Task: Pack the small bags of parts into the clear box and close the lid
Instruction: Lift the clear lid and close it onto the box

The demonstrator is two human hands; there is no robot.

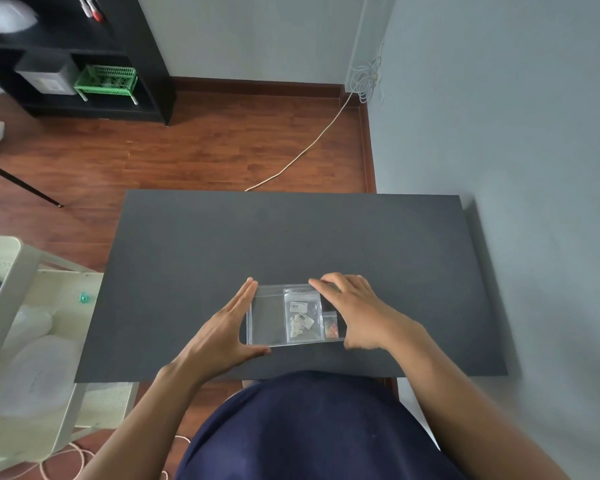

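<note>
A flat clear box [267, 317] lies on the dark table [291, 237] near its front edge. Inside it I see a clear bag of small white parts [302, 318] and a smaller bag with red and orange bits [331, 328]. My left hand [227, 327] presses flat against the box's left side, fingers straight, thumb at the front corner. My right hand [355, 311] lies over the box's right end, fingers spread across the top and thumb at the front edge. The right end of the box is hidden under that hand. The lid seems down over the box.
A cream plastic cart [21, 306] with white bags stands left of the table. The grey wall [534, 168] is close on the right. A black shelf [84, 64] with a green basket stands far left on the wooden floor, and a white cable [309, 147] runs across it.
</note>
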